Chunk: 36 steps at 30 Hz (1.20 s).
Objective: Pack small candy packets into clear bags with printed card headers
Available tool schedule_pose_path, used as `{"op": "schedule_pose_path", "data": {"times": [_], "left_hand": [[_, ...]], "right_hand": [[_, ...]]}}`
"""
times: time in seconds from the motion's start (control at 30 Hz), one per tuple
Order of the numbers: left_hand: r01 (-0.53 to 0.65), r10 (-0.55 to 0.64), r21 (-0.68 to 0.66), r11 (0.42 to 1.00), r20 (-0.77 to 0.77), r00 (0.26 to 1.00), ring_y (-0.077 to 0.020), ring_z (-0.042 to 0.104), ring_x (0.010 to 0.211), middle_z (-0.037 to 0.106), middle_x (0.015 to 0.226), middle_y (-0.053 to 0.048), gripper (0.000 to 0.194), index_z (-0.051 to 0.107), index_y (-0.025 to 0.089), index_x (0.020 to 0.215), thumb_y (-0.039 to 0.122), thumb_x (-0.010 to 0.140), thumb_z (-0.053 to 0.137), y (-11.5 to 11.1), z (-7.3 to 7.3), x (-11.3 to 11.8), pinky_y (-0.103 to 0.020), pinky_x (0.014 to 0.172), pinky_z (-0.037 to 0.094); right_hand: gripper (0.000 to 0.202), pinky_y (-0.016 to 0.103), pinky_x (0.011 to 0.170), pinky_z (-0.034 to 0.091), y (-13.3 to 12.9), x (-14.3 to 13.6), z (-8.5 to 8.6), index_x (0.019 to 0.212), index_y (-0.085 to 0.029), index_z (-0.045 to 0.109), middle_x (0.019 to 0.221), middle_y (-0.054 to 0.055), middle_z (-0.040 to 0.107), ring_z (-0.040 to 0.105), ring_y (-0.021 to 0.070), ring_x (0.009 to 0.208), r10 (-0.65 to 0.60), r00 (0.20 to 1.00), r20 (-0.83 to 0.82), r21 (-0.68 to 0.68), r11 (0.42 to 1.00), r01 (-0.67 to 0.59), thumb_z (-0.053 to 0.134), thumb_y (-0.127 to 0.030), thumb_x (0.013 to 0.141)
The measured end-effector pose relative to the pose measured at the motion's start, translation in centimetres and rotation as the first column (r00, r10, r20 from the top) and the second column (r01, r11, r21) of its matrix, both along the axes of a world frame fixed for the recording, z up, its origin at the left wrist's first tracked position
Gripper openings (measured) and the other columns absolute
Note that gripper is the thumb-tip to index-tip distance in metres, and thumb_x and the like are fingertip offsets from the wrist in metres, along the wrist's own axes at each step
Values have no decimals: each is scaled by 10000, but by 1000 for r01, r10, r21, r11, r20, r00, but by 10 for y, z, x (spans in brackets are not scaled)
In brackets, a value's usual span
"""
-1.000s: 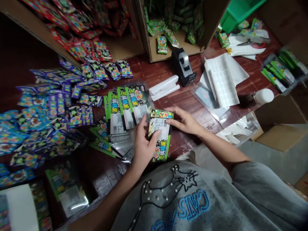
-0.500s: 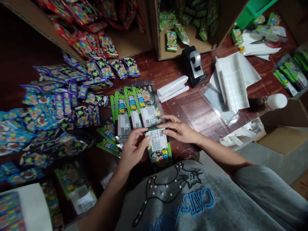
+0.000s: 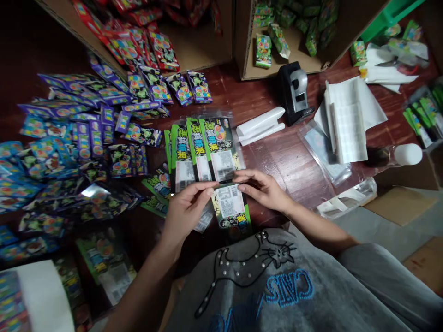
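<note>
A black-and-green candy bag (image 3: pixel 232 222) with a white printed label lies in front of my body, its label upside down to the row behind. My left hand (image 3: pixel 188 205) pinches the bag's upper left edge between thumb and fingers. At the upper right corner, my right hand (image 3: pixel 266 190) grips the same edge, thumb beside the label and forefinger behind. Just beyond my fingers, several matching candy bags (image 3: pixel 215 143) overlap in a fanned row. More green-edged bags (image 3: pixel 155 189) lie partly under them to the left.
Purple candy packets (image 3: pixel 93 120) and blue packets (image 3: pixel 48 159) are heaped at left. Cardboard boxes hold red packets (image 3: pixel 164 48) and green boxes (image 3: pixel 263 50). A black tape dispenser (image 3: pixel 294 94), folded white paper (image 3: pixel 261 125), label sheets (image 3: pixel 349 129) and a white-capped bottle (image 3: pixel 408 154) stand or lie rightward.
The camera view has shifted, so most of the scene sits slightly differently in the picture. Both hands keep their hold on the candy bag's upper edge.
</note>
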<state>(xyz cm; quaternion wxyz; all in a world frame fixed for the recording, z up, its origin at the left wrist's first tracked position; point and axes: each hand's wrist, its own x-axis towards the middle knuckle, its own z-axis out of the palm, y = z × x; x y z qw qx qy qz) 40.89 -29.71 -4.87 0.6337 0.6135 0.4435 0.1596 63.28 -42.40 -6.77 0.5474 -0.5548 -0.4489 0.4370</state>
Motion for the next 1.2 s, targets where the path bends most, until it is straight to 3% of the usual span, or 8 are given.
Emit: {"op": "schedule_pose_path", "data": {"times": [0.37, 0.57, 0.67, 0.77, 0.83, 0.97, 1.03, 1.2], "left_hand": [[85, -82, 66, 994, -53, 995, -209, 765, 805, 842, 910, -66, 253, 845, 223, 917, 469, 859, 832, 18, 16, 8, -314, 750, 618], [200, -207, 122, 972, 45, 977, -232, 795, 968, 845, 1035, -81, 265, 829, 236, 902, 492, 843, 867, 23, 11, -4, -385, 928, 656], [256, -265, 217, 942, 13, 964, -231, 791, 976, 837, 1030, -84, 265, 803, 226, 897, 491, 905, 810, 26, 2, -7, -376, 932, 646], [361, -330, 336, 870, -149, 932, -241, 785, 974, 831, 1072, -67, 253, 784, 247, 1003, 491, 968, 728, 30, -3, -4, -380, 914, 632], [426, -338, 466, 776, -263, 904, -270, 773, 1041, 823, 1132, -70, 261, 763, 260, 1121, 472, 982, 706, 35, 1, 3, -414, 956, 618], [381, -286, 706, 597, -257, 923, -313, 680, 1313, 765, 1346, -95, 345, 714, 261, 1282, 413, 973, 740, 50, 18, 39, -503, 1170, 523], [303, -243, 720, 624, -190, 951, -308, 657, 1357, 735, 1414, -90, 377, 703, 265, 1309, 393, 959, 764, 60, 21, 68, -530, 1212, 491], [153, -231, 473, 868, 112, 967, -281, 734, 1191, 743, 1376, -136, 615, 682, 219, 1365, 420, 819, 881, 80, 5, 132, -428, 1003, 607]], "right_hand": [[274, 288, 794, 590, 29, 5, 22, 938, -183, 815, 896, 9, 816, 716, 119, 767, 18, 977, -215, -318, 944, -87, 891, -435, 860], [233, 355, 941, 622, 20, 17, 23, 1019, -214, 837, 1047, 46, 836, 765, 164, 955, 214, 969, -126, -167, 958, -234, 790, -440, 984], [205, 415, 1038, 604, 27, 31, 28, 1090, -229, 826, 1179, 86, 795, 741, 202, 1128, 328, 933, 146, -23, 944, -328, 731, -404, 1041], [228, 494, 1140, 540, 55, 71, 38, 1203, -228, 779, 1398, 132, 689, 647, 260, 1320, 199, 822, 533, 89, 953, -289, 684, -381, 1063], [305, 557, 1184, 477, 80, 110, 41, 1316, -205, 717, 1462, 160, 640, 585, 318, 1379, 98, 665, 741, 105, 960, -259, 686, -335, 1041], [474, 577, 1157, 432, 120, 177, 35, 1329, -164, 669, 1340, 174, 696, 593, 369, 1271, 234, 404, 884, -121, 951, -286, 806, -261, 885], [465, 479, 1060, 487, 128, 187, 31, 1298, -158, 645, 1206, 140, 743, 648, 313, 1127, 312, 439, 842, -180, 931, -317, 799, -252, 870], [350, 272, 775, 497, 114, 169, 43, 1225, -164, 629, 990, 38, 759, 690, 173, 840, 335, 688, 644, -58, 918, -392, 713, -415, 996]]}}
